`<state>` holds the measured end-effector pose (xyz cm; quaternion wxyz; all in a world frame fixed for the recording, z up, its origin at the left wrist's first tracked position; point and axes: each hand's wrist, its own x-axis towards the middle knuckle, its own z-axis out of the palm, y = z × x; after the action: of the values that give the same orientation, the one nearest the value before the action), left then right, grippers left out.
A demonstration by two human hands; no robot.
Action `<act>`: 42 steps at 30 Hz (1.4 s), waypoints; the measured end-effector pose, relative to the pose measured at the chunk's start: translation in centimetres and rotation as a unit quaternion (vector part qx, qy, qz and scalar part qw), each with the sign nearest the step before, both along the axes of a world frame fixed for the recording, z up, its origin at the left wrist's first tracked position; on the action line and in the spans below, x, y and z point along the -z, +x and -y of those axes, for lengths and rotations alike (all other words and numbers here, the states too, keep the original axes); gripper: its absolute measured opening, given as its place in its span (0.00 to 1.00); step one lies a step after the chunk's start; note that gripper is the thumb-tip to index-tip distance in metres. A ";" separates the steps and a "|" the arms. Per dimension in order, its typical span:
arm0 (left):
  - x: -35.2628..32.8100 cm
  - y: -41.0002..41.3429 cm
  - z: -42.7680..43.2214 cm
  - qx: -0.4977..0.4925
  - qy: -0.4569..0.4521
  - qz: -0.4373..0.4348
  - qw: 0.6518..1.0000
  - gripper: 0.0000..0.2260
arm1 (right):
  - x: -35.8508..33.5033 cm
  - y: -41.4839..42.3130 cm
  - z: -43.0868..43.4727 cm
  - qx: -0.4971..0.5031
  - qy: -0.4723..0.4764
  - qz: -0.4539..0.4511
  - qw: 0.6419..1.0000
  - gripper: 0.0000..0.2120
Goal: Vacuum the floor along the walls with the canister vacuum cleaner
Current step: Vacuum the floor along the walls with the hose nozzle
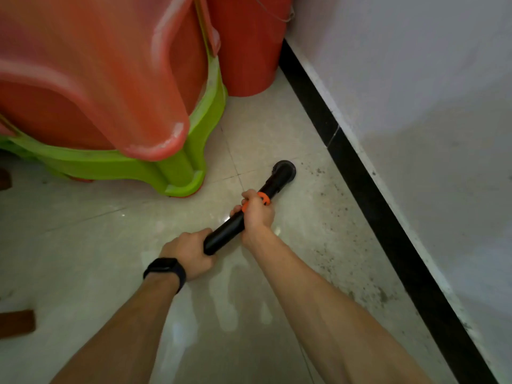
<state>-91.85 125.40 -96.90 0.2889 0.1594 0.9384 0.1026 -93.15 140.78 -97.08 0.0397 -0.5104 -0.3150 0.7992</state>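
A black vacuum wand (225,232) with an orange ring (263,199) points away from me toward the wall. Its round nozzle (284,170) sits on the pale tile floor (110,245), a short way from the black baseboard (368,187). My right hand (256,210) grips the wand at the orange ring. My left hand (191,254), with a dark watch on the wrist, grips the wand's near end. Dark specks of dirt (340,206) lie on the floor along the baseboard. The canister and hose are out of view.
Stacked red and green plastic stools (171,167) stand at the left, close to the nozzle. A red bucket (249,51) sits in the corner behind them. The white wall (429,106) runs along the right. Brown wooden pieces (16,324) show at the left edge.
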 end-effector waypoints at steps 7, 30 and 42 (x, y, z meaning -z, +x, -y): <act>0.2 0.4 -6.7 0.046 0.021 -0.018 0.999 0.11 | 0.1 0.3 -6.0 0.057 0.022 0.023 0.998 0.05; 1.9 -3.0 -11.5 -0.064 0.173 0.043 0.982 0.05 | 0.1 -5.6 -11.7 -0.026 0.149 0.060 0.987 0.04; -0.2 1.7 -1.3 0.053 0.025 -0.006 0.998 0.11 | 0.1 1.0 -2.5 -0.043 -0.001 0.000 0.999 0.09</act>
<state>-90.18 126.74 -96.70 0.2844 0.2170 0.9274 0.1096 -92.18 143.24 -97.16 0.0047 -0.4961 -0.3363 0.8005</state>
